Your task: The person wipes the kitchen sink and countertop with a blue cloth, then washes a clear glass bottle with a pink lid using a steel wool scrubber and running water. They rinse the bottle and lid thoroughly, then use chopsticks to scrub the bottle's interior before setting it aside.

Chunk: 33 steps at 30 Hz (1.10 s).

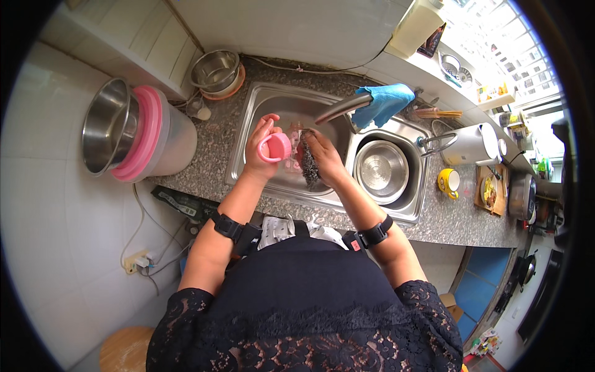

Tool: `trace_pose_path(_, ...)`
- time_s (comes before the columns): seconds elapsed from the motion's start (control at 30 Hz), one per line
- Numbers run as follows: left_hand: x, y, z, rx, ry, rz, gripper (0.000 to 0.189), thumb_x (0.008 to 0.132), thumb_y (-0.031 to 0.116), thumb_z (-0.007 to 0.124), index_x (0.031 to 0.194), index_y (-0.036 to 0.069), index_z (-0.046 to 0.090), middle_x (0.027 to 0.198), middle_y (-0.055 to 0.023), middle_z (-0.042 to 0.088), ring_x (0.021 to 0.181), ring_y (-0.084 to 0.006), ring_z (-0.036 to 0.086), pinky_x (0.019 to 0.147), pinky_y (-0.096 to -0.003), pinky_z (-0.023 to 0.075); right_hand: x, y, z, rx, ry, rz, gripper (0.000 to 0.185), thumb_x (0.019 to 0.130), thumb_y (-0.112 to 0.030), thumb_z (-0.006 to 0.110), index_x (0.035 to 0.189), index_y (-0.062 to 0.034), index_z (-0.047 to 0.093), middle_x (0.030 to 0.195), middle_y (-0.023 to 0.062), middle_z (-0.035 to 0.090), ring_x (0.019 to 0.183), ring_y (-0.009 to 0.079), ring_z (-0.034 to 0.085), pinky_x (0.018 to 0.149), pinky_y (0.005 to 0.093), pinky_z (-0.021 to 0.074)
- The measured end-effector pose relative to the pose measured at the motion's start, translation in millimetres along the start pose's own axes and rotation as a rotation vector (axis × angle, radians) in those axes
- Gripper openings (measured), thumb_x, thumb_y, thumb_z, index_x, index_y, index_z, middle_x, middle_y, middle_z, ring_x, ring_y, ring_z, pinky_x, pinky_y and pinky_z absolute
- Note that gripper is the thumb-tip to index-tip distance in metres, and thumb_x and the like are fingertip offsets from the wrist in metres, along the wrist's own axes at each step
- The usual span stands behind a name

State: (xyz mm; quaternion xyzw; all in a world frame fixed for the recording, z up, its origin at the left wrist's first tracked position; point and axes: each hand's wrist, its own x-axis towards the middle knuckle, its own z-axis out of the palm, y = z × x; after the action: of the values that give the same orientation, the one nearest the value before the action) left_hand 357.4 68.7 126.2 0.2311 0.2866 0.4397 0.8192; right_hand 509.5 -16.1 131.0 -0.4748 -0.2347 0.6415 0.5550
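Observation:
Over the left basin of a stainless steel double sink (pixel 260 97), my left hand (pixel 261 158) holds a pink round plastic lid or cap (pixel 280 147) with its opening tilted up. To its right, my right hand (pixel 325 156) grips a dark mesh scouring pad (pixel 309 168). A clear container with pink markings (pixel 293 166) lies in the basin between and below my hands, partly hidden. The metal faucet (pixel 341 108), with a blue cloth (pixel 385 103) draped over it, reaches above the basin. A steel bowl (pixel 382 169) sits in the right basin.
A bucket with a pink lid (pixel 160 135) and a steel bowl (pixel 109 128) are at the left. Nested bowls (pixel 216 69) stand behind the sink. On the right of the granite counter are a yellow mug (pixel 448 182), a silver appliance (pixel 469 145) and a wooden board (pixel 481 200).

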Motion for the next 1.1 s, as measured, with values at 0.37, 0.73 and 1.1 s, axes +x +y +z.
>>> trace_pose_path(0.37,-11,1,17,0.415,-0.159,0.199,0.023,0.109,0.024,0.049,0.119,0.004,0.054,0.081,0.0015,0.053,0.072,-0.0057,0.051,0.066,-0.0192,0.0414,7,11,13,-0.253,0.102,-0.196,0.031,0.108,-0.026,0.052,0.112,0.0038,0.058,0.103,0.0126,0.059,0.096,0.0205,0.054,0.089,0.0345,0.0442)
trace_pose_path(0.73,-19,8,21,0.534,-0.236,0.357,0.019,0.11,0.024,0.049,0.116,0.007,0.054,0.084,0.0023,0.053,0.073,-0.0033,0.048,0.065,-0.0203,0.041,-5,-1,17,-0.232,0.111,-0.154,0.017,0.103,-0.018,0.057,0.104,-0.0012,0.061,0.092,0.0037,0.058,0.084,0.0117,0.053,0.073,0.0299,0.0444)
trace_pose_path(1.1,-35,-5,33,0.853,-0.064,0.289,0.019,0.109,0.022,0.05,0.12,0.006,0.054,0.072,0.0046,0.048,0.057,-0.0023,0.041,0.054,-0.0204,0.0357,-2,14,29,-0.476,0.276,-0.397,0.021,0.1,-0.017,0.053,0.101,0.0013,0.063,0.088,0.0199,0.064,0.083,0.0334,0.064,0.078,0.0396,0.0503)
